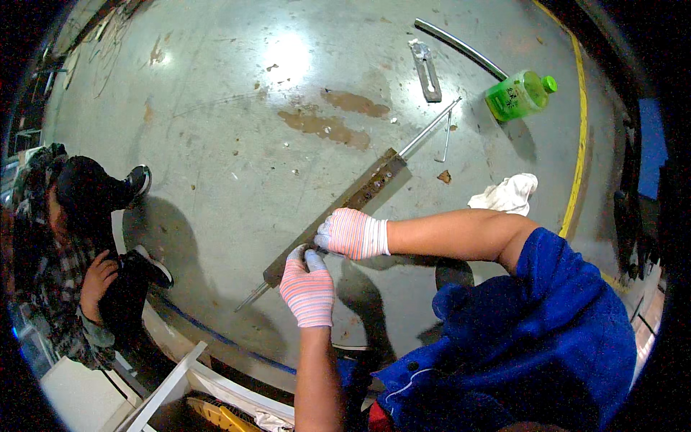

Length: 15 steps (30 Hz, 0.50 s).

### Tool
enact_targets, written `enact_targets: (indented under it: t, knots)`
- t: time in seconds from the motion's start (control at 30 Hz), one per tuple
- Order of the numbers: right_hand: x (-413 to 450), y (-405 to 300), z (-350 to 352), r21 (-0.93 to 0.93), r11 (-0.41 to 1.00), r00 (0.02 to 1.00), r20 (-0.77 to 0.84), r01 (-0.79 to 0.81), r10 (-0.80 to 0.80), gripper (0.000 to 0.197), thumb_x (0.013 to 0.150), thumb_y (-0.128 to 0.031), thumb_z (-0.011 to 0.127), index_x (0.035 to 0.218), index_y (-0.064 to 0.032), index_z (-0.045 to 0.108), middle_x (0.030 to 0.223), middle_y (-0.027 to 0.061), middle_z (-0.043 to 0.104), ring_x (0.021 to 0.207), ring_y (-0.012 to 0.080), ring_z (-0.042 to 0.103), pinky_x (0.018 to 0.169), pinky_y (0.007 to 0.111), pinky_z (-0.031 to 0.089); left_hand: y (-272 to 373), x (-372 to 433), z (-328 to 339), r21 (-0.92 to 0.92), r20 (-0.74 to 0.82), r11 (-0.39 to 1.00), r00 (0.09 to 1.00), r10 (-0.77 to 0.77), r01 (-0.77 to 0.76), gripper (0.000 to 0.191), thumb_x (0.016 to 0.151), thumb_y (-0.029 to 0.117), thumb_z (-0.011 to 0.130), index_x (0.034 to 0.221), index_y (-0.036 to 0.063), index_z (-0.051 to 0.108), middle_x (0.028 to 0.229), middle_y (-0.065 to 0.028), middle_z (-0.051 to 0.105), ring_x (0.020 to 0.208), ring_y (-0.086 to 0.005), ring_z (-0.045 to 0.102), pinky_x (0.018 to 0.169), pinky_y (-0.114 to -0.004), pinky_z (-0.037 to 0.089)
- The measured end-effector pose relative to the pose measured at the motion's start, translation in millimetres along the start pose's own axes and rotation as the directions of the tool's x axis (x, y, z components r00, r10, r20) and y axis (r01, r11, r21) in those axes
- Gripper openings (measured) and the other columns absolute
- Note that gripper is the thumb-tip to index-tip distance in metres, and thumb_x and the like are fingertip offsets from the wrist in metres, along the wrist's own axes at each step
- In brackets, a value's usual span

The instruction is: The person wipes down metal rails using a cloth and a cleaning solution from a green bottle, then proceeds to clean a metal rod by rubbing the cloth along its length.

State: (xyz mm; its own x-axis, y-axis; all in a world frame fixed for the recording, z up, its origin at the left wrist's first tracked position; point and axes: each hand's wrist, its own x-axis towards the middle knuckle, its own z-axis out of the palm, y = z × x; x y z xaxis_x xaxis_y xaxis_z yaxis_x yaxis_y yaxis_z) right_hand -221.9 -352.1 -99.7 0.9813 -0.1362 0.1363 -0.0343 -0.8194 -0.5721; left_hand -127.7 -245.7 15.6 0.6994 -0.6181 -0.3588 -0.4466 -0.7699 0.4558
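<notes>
A long rusty metal bar (372, 186) with holes lies diagonally on the floor, a thin shiny rod (429, 129) sticking out of its upper end and a thinner one out of its lower end. My left hand (307, 291), in a striped knit glove, is at the bar's lower part, fingers bent. Just above and to the right, my right hand (351, 235), gloved alike, is over the bar's near edge. The fingertips of both hands meet around a small dark part, mostly hidden by the fingers. An L-shaped metal key (447, 137) lies beside the shiny rod.
Beyond the bar are a slotted metal plate (427, 73), a curved shiny tube (464, 47) and a green plastic bottle (515, 97). A white cloth (507, 195) lies near my right arm. Another person (81, 232) crouches at left. A white frame (232, 386) stands at the bottom.
</notes>
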Motion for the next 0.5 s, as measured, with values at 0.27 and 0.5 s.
enact_targets:
  t: [0.27, 0.5]
  knots:
    - [-1.9, 0.9, 1.1, -0.002, 1.0, 0.999, -0.028, 0.018, -0.018, 0.012, 0.077, -0.02, 0.065, 0.081, -0.0085, 0.063, 0.079, 0.0125, 0.066, 0.076, 0.0347, 0.067, 0.066, 0.046, 0.053, -6.9, 5.2, 8.1, 0.246, -0.021, 0.928, 0.956, 0.292, -0.278, 0.025, 0.088, 0.01, 0.06, 0.111, 0.0022, 0.069, 0.091, -0.0182, 0.071, 0.085, -0.0344, 0.069, 0.077, -0.045, 0.053]
    - [-5.6, 0.2, -3.0, -0.004, 0.999, 0.999, 0.001, -0.048, 0.048, 0.016, 0.075, -0.02, 0.067, 0.08, -0.0074, 0.06, 0.078, 0.0148, 0.066, 0.074, 0.038, 0.067, 0.065, 0.05, 0.052, 3.0, 27.0, -15.4, 0.433, 0.467, 0.615, 0.747, 0.473, -0.659, 0.056, 0.082, 0.009, 0.07, 0.136, 0.0039, 0.057, 0.093, -0.0153, 0.071, 0.09, -0.0391, 0.067, 0.077, -0.048, 0.053]
